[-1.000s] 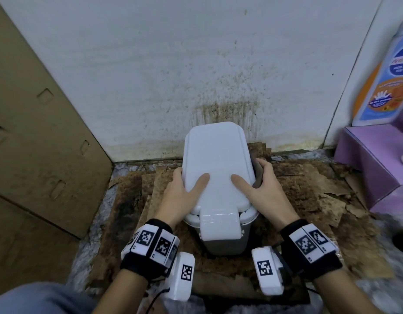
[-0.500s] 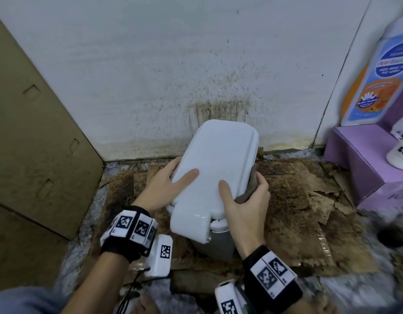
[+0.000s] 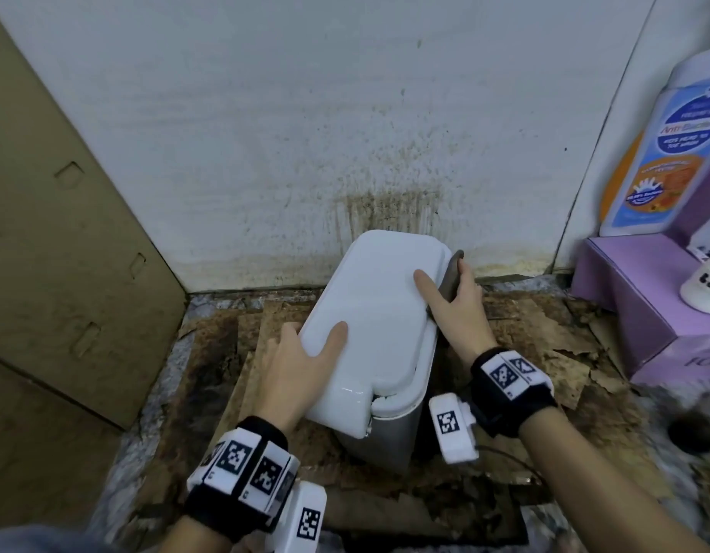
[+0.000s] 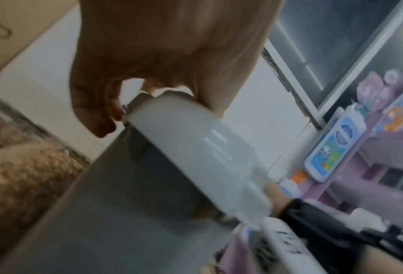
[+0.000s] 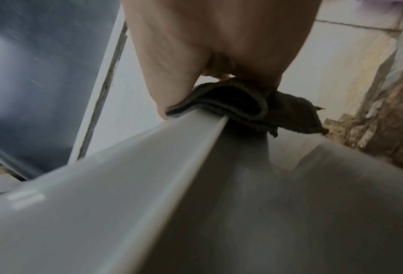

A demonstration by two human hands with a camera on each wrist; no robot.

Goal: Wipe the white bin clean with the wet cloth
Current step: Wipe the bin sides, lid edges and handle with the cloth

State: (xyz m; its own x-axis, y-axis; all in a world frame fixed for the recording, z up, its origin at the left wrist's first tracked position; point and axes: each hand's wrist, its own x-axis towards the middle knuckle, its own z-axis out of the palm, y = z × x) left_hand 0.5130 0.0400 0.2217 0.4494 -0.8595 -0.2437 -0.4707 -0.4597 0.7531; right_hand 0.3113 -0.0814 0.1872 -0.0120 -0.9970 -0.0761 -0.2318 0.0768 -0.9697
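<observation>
The white bin (image 3: pixel 375 313) stands on the floor near the wall, its lid shut and turned askew, far end to the right. My left hand (image 3: pixel 301 363) grips the lid's near left edge (image 4: pixel 195 133), thumb on top and fingers curled below. My right hand (image 3: pixel 455 301) holds the dark grey cloth (image 3: pixel 452 275) against the lid's far right edge, thumb lying on top. In the right wrist view the folded cloth (image 5: pixel 240 107) sits pinched between my fingers and the bin rim (image 5: pixel 148 166).
A stained white wall (image 3: pixel 345 133) rises right behind the bin. Torn, dirty cardboard (image 3: pixel 545 345) covers the floor. A brown cardboard panel (image 3: pixel 66 253) leans at the left. A purple box (image 3: pixel 641 297) with a lotion bottle (image 3: pixel 664 153) stands at the right.
The bin has been turned so its far end swings right. My right hand slid with the cloth along the right edge toward the far end; my left hand moved to the near left edge.
</observation>
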